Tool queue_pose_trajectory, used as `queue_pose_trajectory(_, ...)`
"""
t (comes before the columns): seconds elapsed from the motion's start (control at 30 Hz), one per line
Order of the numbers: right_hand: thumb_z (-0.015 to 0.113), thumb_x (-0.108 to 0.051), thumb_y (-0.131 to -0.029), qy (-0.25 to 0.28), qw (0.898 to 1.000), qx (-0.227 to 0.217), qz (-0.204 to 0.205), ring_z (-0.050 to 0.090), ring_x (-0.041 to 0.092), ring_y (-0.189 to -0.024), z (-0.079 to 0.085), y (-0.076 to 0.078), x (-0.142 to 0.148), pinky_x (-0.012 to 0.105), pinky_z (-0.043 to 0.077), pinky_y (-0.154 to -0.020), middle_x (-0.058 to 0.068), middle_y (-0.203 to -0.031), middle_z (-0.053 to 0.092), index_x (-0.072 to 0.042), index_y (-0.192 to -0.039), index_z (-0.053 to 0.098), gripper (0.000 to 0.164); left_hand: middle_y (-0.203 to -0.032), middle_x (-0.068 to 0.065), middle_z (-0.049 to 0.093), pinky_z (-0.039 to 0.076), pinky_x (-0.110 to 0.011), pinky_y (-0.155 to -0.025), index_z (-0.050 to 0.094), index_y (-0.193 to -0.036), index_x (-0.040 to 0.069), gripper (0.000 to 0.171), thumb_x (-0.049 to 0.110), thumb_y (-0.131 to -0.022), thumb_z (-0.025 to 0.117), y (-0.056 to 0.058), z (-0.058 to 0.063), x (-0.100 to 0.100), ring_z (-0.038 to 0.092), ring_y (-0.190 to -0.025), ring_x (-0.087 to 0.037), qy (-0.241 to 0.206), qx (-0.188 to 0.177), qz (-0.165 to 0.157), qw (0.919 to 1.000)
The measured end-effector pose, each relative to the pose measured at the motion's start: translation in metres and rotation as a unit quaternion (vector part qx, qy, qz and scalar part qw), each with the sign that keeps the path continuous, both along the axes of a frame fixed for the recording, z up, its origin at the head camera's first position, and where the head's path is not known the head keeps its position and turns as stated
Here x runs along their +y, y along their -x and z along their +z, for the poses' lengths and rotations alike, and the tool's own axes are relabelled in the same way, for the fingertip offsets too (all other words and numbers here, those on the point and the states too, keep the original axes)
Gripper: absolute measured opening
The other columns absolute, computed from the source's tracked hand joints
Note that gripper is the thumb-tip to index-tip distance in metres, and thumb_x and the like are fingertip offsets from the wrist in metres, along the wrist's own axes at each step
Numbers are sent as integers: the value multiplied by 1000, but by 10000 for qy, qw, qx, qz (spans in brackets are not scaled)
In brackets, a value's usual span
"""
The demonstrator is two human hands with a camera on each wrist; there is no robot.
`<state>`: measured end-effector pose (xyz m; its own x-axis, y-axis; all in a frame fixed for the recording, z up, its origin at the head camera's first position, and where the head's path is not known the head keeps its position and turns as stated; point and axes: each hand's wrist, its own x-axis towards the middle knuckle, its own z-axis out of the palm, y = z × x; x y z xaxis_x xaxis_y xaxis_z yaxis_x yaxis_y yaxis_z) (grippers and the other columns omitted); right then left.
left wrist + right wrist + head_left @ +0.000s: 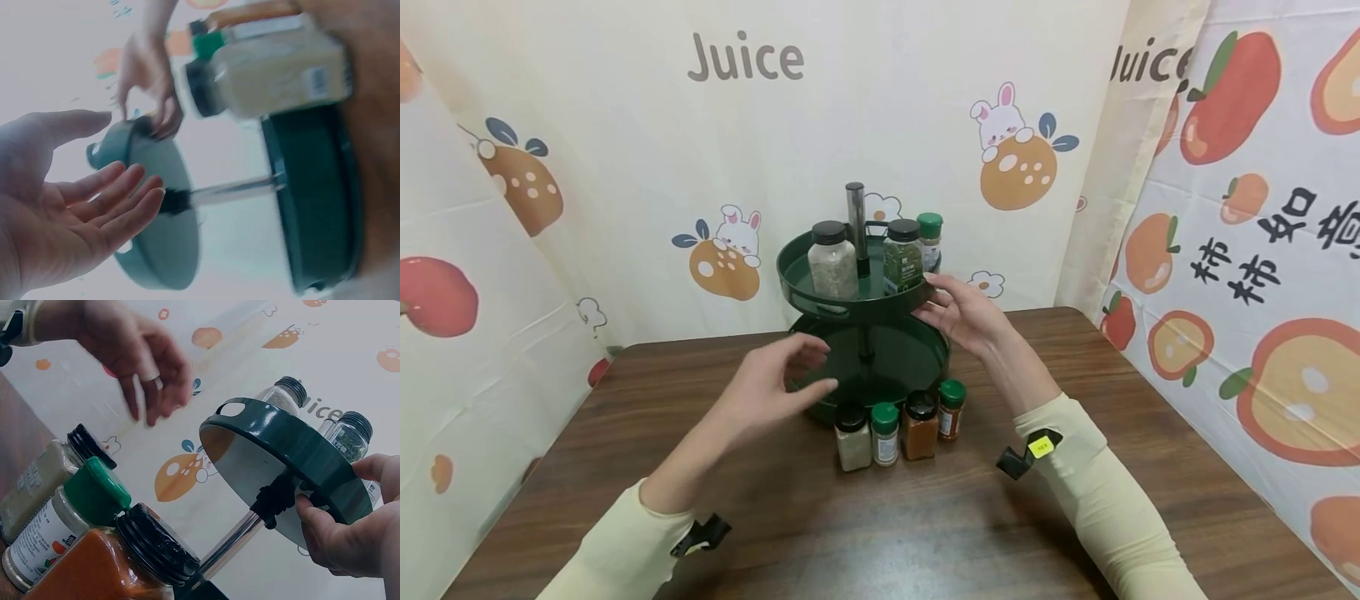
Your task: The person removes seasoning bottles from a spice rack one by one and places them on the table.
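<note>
A green two-tier spice rack (868, 367) stands on the table with a metal pole through its middle. My right hand (962, 312) pinches the right rim of its upper tray (284, 434), fingers and thumb on either side of the edge. On that tray are a black-capped jar of pale contents (833, 265), a black-capped jar of green flakes (903, 257) and a green-capped jar (930, 237). Left of the lower tray (319, 200), my left hand (782, 379) hovers with fingers loosely bent and nothing in them.
Before the rack stand a black-capped jar of pale powder (853, 446), a green-capped white-labelled jar (885, 442), a jar of orange powder (921, 433) and a smaller green-capped jar (951, 417). Printed curtains (887, 125) hang behind the wooden table (1000, 517) and at its sides.
</note>
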<state>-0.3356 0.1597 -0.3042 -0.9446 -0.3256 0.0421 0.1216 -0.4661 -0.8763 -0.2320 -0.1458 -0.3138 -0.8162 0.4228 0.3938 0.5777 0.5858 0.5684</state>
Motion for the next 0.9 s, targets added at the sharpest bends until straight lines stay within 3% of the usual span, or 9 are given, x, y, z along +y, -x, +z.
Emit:
queue_pose_trajectory(0.2,63,-18,-97,-28,10000,-55,37,55,24,-111,1,-1,-1,34,58,-87,14,-129,47,-4,-144,34,57,-111,-3,68,56,-42,-90,61,-120,13,41,35,-88,74,2,28,-15,64,-100,-14,-757,297,360,9960)
queue_pose_trajectory(0.43,65,-19,-96,-22,10000,-21,-7,55,24,-112,3,3,-1,33,58,-86,14,-130,47,-5,-143,36,57,-116,-8,68,54,-44,-94,61,-125,10,44,33,-89,73,14,55,-11,62,-107,-16,-1501,765,781,9826)
queue_pose_trajectory(0.67,65,-19,-96,43,10000,-33,-3,55,24,-112,1,2,0,34,58,-86,14,-130,47,-5,-144,36,58,-121,-13,65,51,-46,-99,58,-127,5,50,34,-89,71,33,65,3,60,-111,-22,-1412,918,1201,9784)
queue_pose_trajectory(0.9,64,-18,-97,65,10000,-54,-17,55,24,-112,1,0,1,33,58,-86,14,-130,47,-6,-145,34,59,-126,-16,61,48,-47,-102,55,-131,3,56,32,-88,73,49,68,20,58,-114,-26,-1664,808,1171,9757)
